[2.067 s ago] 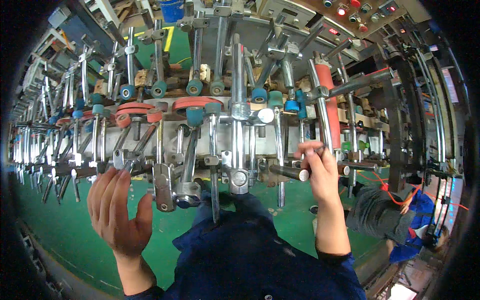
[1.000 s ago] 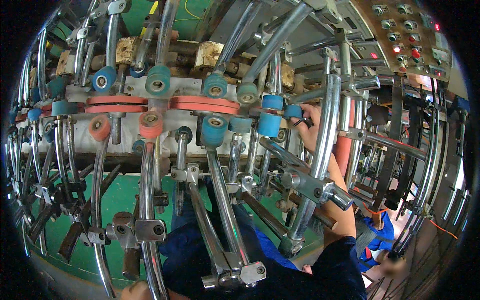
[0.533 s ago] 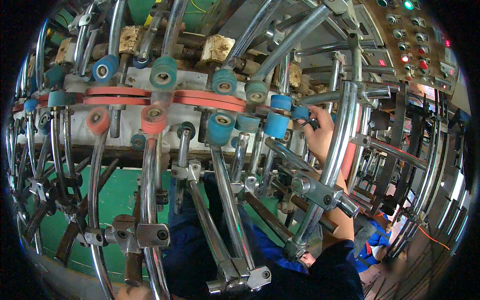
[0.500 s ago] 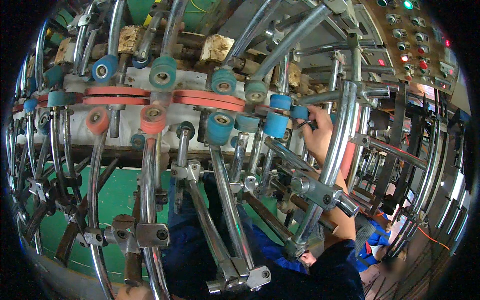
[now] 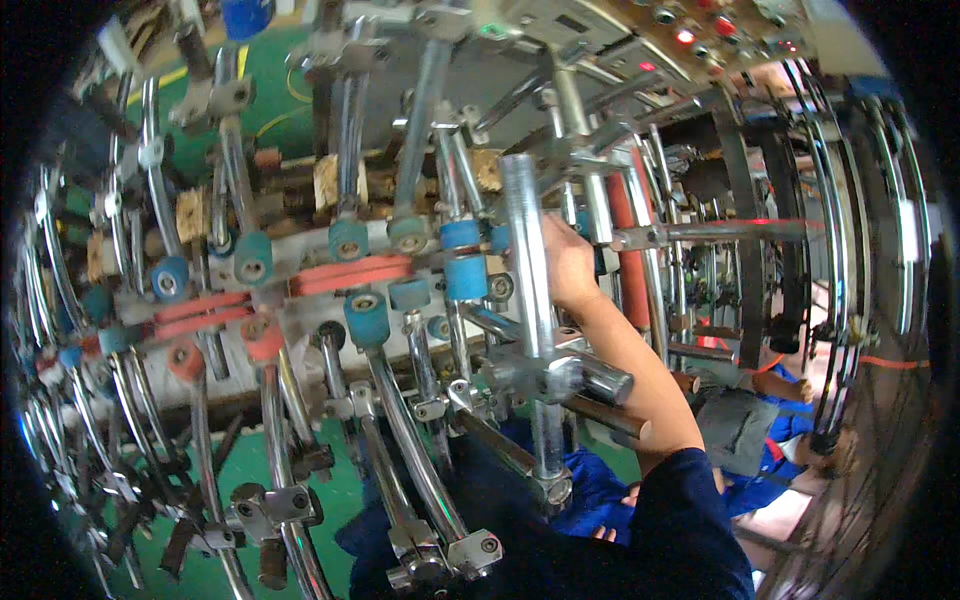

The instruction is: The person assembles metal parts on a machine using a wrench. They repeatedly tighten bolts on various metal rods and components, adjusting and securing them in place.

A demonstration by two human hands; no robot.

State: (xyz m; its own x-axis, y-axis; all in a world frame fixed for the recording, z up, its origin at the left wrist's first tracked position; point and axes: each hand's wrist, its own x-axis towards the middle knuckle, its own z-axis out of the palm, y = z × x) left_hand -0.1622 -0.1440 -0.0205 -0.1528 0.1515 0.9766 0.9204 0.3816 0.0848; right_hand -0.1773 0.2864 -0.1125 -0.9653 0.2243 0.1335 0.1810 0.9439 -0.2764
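My right hand [image 5: 568, 268] reaches deep into a machine of chrome rods, up beside a row of blue rollers [image 5: 464, 276]. Its fingers are hidden behind a thick upright chrome rod [image 5: 527, 270], so I cannot tell what they touch. My forearm runs down to a dark blue sleeve [image 5: 690, 520]. An orange belt [image 5: 350, 277] runs across the rollers to the left of the hand. My left hand is out of the picture.
Angled chrome arms with clamp blocks [image 5: 470, 550] stick out toward me at the lower middle. A red upright bar [image 5: 628, 270] stands just right of my hand. A panel with lit buttons [image 5: 700, 30] sits at the top right. Another person in blue with a grey glove [image 5: 735, 430] is at the lower right. The floor is green [image 5: 340, 480].
Two seconds ago both hands were in front of the machine, the left one open. Now only the right shows, reaching further in among the blue rollers, and my view has come much closer.
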